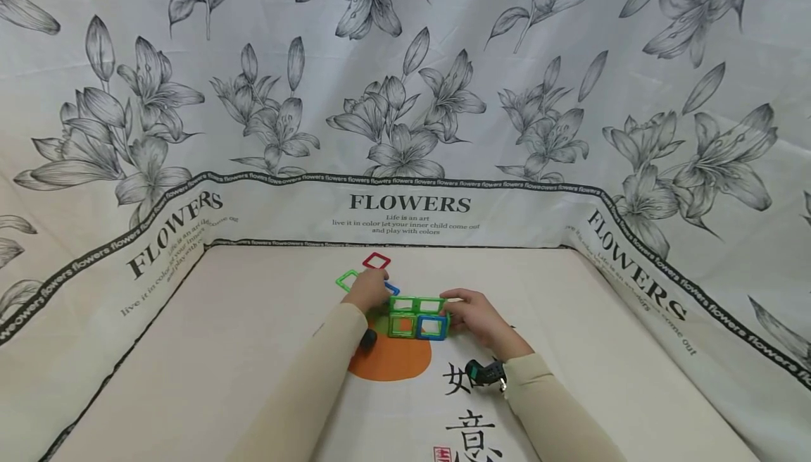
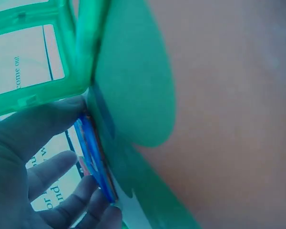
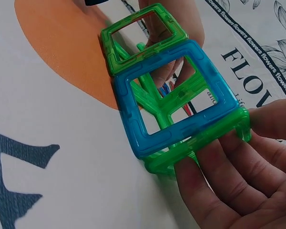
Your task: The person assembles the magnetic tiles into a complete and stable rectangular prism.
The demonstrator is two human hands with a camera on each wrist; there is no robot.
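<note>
A box-like block of joined magnetic tiles stands on the cloth, mostly green with a blue square tile on its near face. My right hand holds its right end, the thumb at the top edge and the fingers against the green side tile. Left of the block, my left hand pinches a loose blue magnetic tile between thumb and fingers. This tile stands on edge close to the block's green frame. Part of it is hidden by the hand in the head view.
A red square tile and a green tile lie beyond my left hand. The white cloth bears an orange disc and black characters. Flower-printed curtain walls off the back and sides.
</note>
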